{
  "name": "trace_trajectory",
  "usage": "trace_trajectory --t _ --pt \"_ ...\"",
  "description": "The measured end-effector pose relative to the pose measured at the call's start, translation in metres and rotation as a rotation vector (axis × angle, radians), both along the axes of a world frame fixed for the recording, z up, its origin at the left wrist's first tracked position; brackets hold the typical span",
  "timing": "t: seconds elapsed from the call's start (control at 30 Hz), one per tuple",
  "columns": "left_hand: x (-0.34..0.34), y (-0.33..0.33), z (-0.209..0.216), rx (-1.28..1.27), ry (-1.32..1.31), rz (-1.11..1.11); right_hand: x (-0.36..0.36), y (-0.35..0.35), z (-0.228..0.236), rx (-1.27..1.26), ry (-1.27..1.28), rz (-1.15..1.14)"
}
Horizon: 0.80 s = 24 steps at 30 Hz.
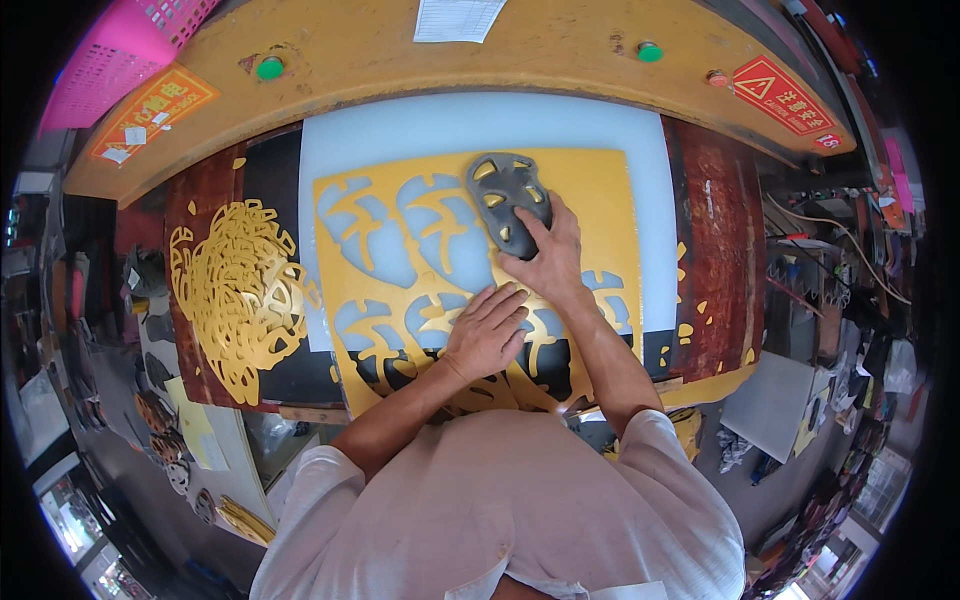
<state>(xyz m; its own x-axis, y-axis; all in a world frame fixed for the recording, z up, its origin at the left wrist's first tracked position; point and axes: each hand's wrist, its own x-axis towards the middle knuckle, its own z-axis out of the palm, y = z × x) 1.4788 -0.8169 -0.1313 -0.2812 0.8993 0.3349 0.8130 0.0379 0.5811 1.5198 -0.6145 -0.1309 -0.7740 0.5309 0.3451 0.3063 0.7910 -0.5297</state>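
A yellow sheet (595, 225) with several shaped cutouts lies on a pale white cutting board (480, 122). On its far part rests a dark grey, sole-shaped cutting die (508, 207), with yellow showing through its openings. My right hand (545, 245) grips the near right side of this die, thumb across its top. My left hand (487, 330) lies flat on the sheet, fingers stretched out, nearer to me and left of the die. Pale board shows through the far cutouts; black surface shows through some near ones. My forearms hide part of the sheet's near edge.
Yellow cut pieces are heaped in a pile (245, 300) on the left of the reddish-brown table (720, 230); small scraps lie on the right. Beyond the board spans an orange-yellow machine beam (400, 55) with green buttons and a red one. A pink basket (130, 55) stands far left.
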Motion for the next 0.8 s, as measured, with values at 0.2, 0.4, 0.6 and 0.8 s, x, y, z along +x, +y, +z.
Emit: trace_trajectory --t 0.2,0.4,0.6,0.8 --pt "-0.001 0.001 0.0 0.014 0.017 -0.004 -0.002 0.002 0.002 0.019 0.007 0.022" --pt "0.0 -0.001 -0.001 -0.03 -0.011 -0.003 0.0 0.003 0.001 0.024 0.004 0.035" --pt "-0.004 0.004 0.008 0.087 -0.063 -0.038 -0.001 0.004 0.009 0.023 -0.017 0.035" --pt "0.004 -0.065 0.022 0.188 -0.259 0.106 0.039 -0.007 0.03 -0.139 0.074 -0.104"
